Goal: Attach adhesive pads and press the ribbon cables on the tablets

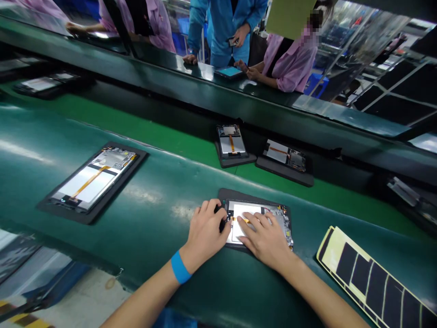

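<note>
An opened tablet [247,207], its battery, circuit board and orange flex cable exposed, lies on a dark foam pad [235,194] in front of me. My left hand [207,230], with a blue band on the wrist, curls its fingers and thumb around the tablet's left end; the fingertips are partly hidden. Across the white battery and the flex cable rests my right hand [266,234], palm down with fingers apart. Off to the right is a pale yellow sheet [337,241] with rows of black adhesive strips.
Another opened tablet [99,175] lies on a foam pad at left. Several more sit on the green conveyor belt [164,136], including two tablets [232,140] [285,155] just beyond my hands. Across the line, people in pink and blue workwear [225,27] are at a bench.
</note>
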A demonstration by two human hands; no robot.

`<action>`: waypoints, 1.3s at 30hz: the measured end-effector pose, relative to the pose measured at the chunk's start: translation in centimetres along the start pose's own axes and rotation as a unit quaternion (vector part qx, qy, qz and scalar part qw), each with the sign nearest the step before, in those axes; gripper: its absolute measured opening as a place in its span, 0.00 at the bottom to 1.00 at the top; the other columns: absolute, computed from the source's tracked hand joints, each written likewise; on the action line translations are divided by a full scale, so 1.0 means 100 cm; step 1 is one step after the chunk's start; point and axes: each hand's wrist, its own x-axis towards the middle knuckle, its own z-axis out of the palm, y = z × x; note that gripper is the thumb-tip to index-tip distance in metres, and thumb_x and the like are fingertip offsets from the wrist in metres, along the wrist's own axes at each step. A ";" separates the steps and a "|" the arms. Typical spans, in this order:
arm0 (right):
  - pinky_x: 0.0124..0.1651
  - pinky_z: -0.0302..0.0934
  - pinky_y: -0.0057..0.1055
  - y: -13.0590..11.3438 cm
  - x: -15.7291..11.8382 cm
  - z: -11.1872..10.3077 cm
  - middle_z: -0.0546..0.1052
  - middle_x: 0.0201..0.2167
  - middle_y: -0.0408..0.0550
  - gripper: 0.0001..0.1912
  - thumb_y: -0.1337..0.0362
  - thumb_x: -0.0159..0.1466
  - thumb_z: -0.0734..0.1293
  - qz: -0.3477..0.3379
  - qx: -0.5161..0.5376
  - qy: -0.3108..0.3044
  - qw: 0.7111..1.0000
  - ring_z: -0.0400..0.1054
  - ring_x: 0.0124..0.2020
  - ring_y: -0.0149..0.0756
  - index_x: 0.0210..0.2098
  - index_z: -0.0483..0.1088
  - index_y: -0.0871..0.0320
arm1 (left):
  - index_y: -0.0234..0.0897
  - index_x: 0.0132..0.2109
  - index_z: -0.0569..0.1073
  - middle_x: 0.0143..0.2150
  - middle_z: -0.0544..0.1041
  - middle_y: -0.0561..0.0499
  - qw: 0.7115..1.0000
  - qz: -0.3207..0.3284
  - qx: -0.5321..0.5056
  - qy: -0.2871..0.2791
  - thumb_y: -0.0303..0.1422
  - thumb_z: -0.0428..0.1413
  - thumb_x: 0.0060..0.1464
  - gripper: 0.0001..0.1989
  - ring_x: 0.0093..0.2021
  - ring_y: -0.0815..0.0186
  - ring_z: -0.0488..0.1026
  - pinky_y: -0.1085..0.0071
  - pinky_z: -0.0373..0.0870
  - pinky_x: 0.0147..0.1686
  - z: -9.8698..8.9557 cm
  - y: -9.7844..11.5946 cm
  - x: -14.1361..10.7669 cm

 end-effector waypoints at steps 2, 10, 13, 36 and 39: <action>0.53 0.55 0.43 -0.001 0.000 0.001 0.77 0.55 0.54 0.22 0.53 0.71 0.66 -0.002 -0.003 0.000 1.000 0.67 0.49 0.46 0.59 0.71 0.57 | 0.38 0.33 0.74 0.45 0.74 0.44 1.000 0.003 0.025 -0.004 0.32 0.58 0.58 0.05 0.45 0.54 0.70 0.59 0.64 0.39 0.002 0.005 0.004; 0.53 0.56 0.45 -0.003 0.000 0.004 0.77 0.55 0.54 0.24 0.52 0.72 0.66 -0.015 0.003 -0.002 1.000 0.67 0.50 0.46 0.61 0.69 0.58 | 0.37 0.35 0.77 0.46 0.77 0.42 0.997 0.017 0.070 0.018 0.30 0.57 0.58 0.05 0.44 0.52 0.71 0.57 0.65 0.39 -0.001 0.008 0.003; 0.54 0.57 0.45 -0.003 0.000 0.004 0.76 0.56 0.54 0.23 0.53 0.72 0.64 -0.018 0.006 -0.007 1.000 0.67 0.51 0.46 0.62 0.68 0.58 | 0.38 0.44 0.79 0.53 0.76 0.40 0.996 0.054 0.066 0.029 0.31 0.53 0.62 0.10 0.50 0.49 0.71 0.54 0.66 0.44 -0.007 0.001 -0.008; 0.56 0.55 0.44 0.003 -0.002 0.002 0.76 0.56 0.55 0.24 0.51 0.71 0.66 -0.050 0.035 -0.015 0.998 0.67 0.52 0.47 0.61 0.70 0.58 | 0.42 0.59 0.76 0.64 0.72 0.39 0.981 0.139 0.137 -0.008 0.35 0.55 0.65 0.17 0.58 0.42 0.70 0.51 0.65 0.48 -0.006 0.004 -0.033; 0.55 0.55 0.45 0.004 0.000 0.000 0.76 0.57 0.54 0.24 0.50 0.72 0.65 -0.041 0.039 -0.021 0.998 0.66 0.52 0.47 0.61 0.70 0.56 | 0.43 0.59 0.76 0.64 0.72 0.39 0.981 0.135 0.138 -0.011 0.35 0.55 0.65 0.17 0.58 0.43 0.70 0.51 0.65 0.48 -0.006 0.003 -0.032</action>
